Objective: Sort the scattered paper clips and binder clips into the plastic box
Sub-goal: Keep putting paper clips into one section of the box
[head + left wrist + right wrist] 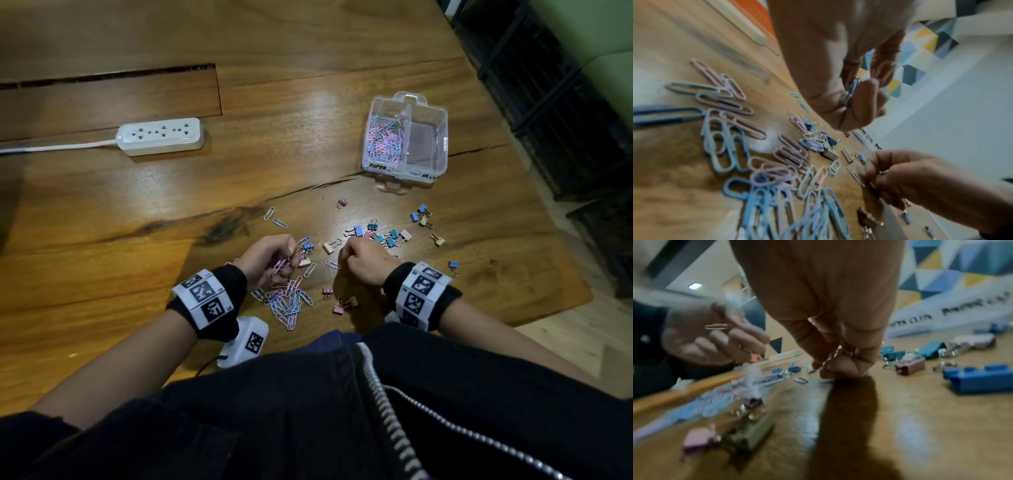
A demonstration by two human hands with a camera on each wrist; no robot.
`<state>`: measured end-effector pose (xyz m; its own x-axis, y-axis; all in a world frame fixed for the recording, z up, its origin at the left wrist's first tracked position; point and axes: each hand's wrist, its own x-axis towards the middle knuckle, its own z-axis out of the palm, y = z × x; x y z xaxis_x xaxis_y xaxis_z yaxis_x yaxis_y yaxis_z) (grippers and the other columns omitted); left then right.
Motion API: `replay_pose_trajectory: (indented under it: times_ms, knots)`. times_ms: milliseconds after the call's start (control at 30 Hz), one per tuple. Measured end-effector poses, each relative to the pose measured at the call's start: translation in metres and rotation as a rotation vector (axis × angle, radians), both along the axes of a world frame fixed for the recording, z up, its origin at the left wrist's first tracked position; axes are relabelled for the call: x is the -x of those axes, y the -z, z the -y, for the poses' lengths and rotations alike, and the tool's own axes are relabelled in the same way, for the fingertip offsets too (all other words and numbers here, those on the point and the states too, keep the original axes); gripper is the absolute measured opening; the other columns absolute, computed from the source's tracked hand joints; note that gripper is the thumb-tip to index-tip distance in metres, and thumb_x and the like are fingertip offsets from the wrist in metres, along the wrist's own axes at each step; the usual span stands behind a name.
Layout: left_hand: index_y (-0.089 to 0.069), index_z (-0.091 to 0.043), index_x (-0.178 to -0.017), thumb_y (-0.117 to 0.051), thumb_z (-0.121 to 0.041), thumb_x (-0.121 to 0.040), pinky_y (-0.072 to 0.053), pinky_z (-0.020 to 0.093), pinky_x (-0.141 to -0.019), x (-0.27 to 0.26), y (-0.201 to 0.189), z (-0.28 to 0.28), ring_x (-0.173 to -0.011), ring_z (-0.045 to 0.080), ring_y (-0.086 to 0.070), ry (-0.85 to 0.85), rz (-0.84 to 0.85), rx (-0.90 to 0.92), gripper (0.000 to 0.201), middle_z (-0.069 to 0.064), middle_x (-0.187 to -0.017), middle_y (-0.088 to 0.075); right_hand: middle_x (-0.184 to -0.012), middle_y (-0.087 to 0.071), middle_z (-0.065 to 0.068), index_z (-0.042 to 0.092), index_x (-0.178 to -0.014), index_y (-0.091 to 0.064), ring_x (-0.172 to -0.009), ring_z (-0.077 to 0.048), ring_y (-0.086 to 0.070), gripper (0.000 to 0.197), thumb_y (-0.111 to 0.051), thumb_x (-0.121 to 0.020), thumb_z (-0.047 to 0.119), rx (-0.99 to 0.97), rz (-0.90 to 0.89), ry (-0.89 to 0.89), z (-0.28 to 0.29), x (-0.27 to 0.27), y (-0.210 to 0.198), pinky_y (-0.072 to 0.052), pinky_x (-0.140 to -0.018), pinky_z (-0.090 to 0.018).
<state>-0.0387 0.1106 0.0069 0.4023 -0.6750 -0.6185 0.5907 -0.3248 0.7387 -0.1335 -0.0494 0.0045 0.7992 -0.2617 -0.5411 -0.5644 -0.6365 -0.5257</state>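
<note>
Mid-gather: left hand (274, 260) clutching a bunch of paper clips (852, 89); right hand (364, 260) pinching something small off the worktop (137, 212), identity unclear. Next, probably: carrying over to the box (442, 137).

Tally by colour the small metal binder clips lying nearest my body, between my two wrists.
Pink metal binder clips: 2
Olive metal binder clip: 1
Total: 3

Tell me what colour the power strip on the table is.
White power strip, clearest in the head view.
</note>
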Motion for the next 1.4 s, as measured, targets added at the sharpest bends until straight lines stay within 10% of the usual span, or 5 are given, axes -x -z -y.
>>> replay_pose_trajectory:
  times_ms: [233,500,800,967,1400]
  knots:
    - [-0.042,-0.016,-0.065,-0.048,-0.017,-0.093,-0.028,0.016,-0.037,0.003,0.001,-0.006,-0.039,0.008,-0.039,0.158,0.201,-0.255,0.028,-0.003,-0.052,-0.042,-0.113,-0.048,-0.010,0.004,-0.107,-0.052,-0.104,-0.023,-0.048,0.036,-0.065,-0.081,0.024,0.159,0.010,-0.197,-0.013,-0.002,0.010,-0.037,-0.084,-0.027]
    - [-0.042,-0.014,-0.113,-0.078,-0.052,-0.060,-0.043,0.031,-0.085,0.024,0.016,-0.032,-0.106,0.023,-0.054,0.849,1.042,-0.664,0.074,0.004,-0.117,-0.055,-0.113,-0.053,-0.012,0.005,-0.106,-0.054,-0.103,-0.023,-0.052,0.021,-0.055,-0.085,0.004,0.198,-0.003,-0.400,-0.022,-0.011,0.012,-0.036,-0.075,-0.023]
    - [-0.043,-0.017,-0.085,-0.053,-0.030,-0.092,-0.039,0.031,-0.075,0.021,0.027,-0.019,-0.097,0.028,-0.056,0.752,1.091,-0.528,0.017,0.009,-0.100,-0.060,-0.084,-0.060,-0.005,0.006,-0.091,-0.058,-0.069,-0.012,-0.053,0.019,-0.043,-0.088,-0.006,-0.439,0.043,0.183,-0.001,-0.010,0.004,-0.046,-0.060,-0.016]
    - [-0.043,-0.017,-0.080,-0.044,-0.027,-0.096,-0.038,0.030,-0.073,0.017,0.028,-0.008,-0.088,0.026,-0.054,0.769,1.011,-0.525,0.018,0.007,-0.089,-0.055,-0.070,-0.051,0.000,0.011,-0.068,-0.051,-0.057,-0.009,-0.045,0.022,-0.050,-0.085,-0.002,-0.742,0.075,0.363,0.002,-0.013,-0.004,-0.038,-0.046,-0.012]
    - [-0.050,-0.014,-0.084,-0.034,-0.009,-0.099,-0.029,0.012,-0.032,-0.004,0.014,-0.023,-0.036,0.001,-0.040,-0.051,0.120,-0.201,0.023,0.003,-0.066,-0.046,-0.103,-0.048,-0.008,0.011,-0.097,-0.048,-0.092,-0.021,-0.048,0.031,-0.044,-0.078,-0.014,-0.120,0.027,-0.270,-0.027,-0.003,0.004,-0.041,-0.064,-0.022]
